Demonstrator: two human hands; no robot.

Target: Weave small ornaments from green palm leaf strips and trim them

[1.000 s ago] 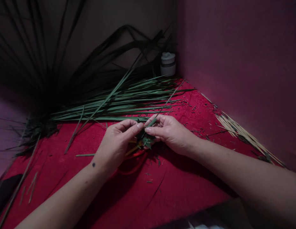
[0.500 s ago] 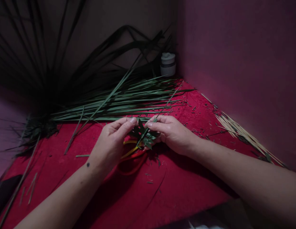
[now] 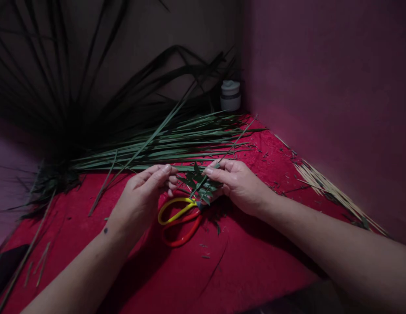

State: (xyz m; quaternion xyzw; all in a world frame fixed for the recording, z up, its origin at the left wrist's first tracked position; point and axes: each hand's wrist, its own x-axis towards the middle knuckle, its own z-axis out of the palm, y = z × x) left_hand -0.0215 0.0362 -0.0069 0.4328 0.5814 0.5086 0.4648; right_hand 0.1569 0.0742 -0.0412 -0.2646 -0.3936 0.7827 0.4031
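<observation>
In the middle of the view, my right hand (image 3: 234,181) pinches a dark green piece of folded leaf (image 3: 204,188) with several pointed tips. A thin stem runs from it up and to the right, past the fingertips. My left hand (image 3: 146,189) is to the left, apart from the leaf piece, its thumb and forefinger pressed together. Anything in that pinch is too small to make out. Below, scissors with one yellow handle (image 3: 165,210) and one red handle (image 3: 180,241) lie on the red cloth (image 3: 255,261); the leaf piece and right hand cover their blades.
Long green leaf strips (image 3: 157,141) lie across the back. Pale thin sticks (image 3: 340,189) lie along the right wall. A white lidded container (image 3: 230,97) stands in the far corner. Small leaf scraps (image 3: 219,227) dot the cloth, and dark fronds (image 3: 68,104) rise at left.
My left hand has drawn left, away from the leaf piece, uncovering more of the scissor handles. The right hand still holds the piece. The whole view has shifted slightly.
</observation>
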